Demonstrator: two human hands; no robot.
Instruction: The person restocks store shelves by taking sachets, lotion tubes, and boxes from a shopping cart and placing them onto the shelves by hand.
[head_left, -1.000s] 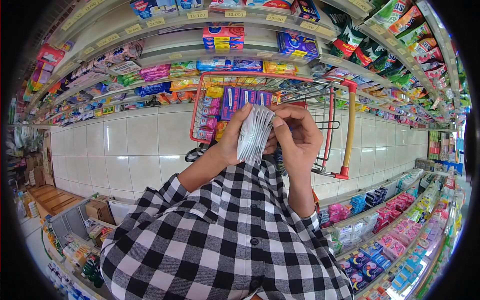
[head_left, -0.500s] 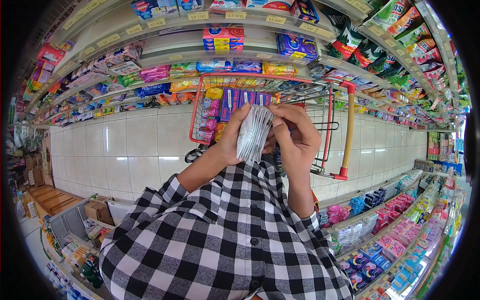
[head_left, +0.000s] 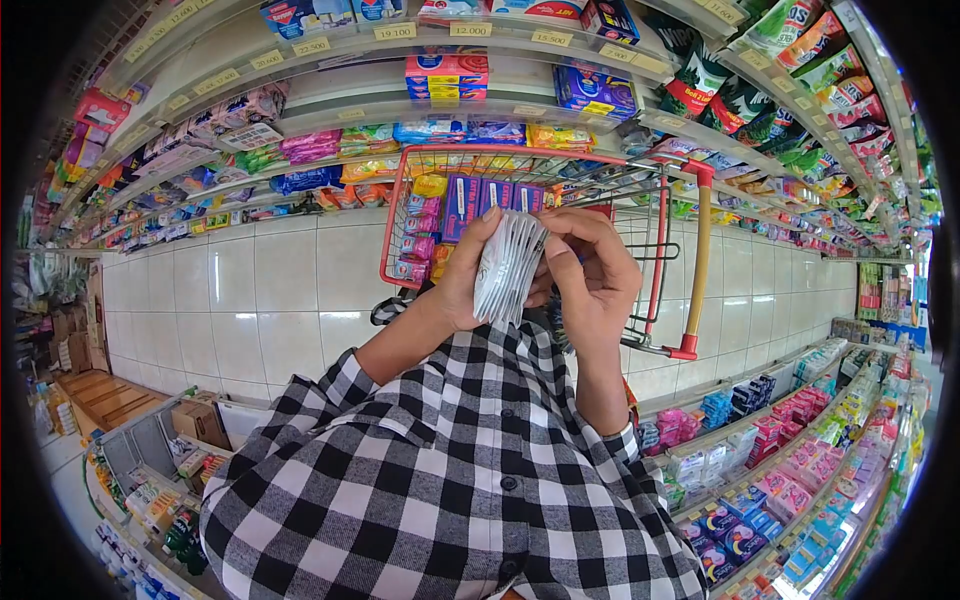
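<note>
A fanned stack of thin white packets (head_left: 510, 268) is held in front of my chest. My left hand (head_left: 462, 278) is wrapped round its left side, with the thumb at the top edge. My right hand (head_left: 590, 270) pinches the upper right corner of the stack between thumb and forefinger, its other fingers curled behind. Just beyond the hands stands a shopping cart (head_left: 652, 285) with a red rim. Purple boxes (head_left: 462, 205) and pink packs (head_left: 418, 225) lie in the cart, the boxes partly hidden by the hands.
Shelves (head_left: 350, 110) of boxes and bags curve across the top. More shelves with pink and blue packs (head_left: 780, 430) stand at the lower right. A grey crate (head_left: 135, 445) with goods is at the lower left. Pale floor tiles (head_left: 230, 300) lie left of the cart.
Both hands keep nearly the same pose round the packets. My right hand has shifted very slightly to the left.
</note>
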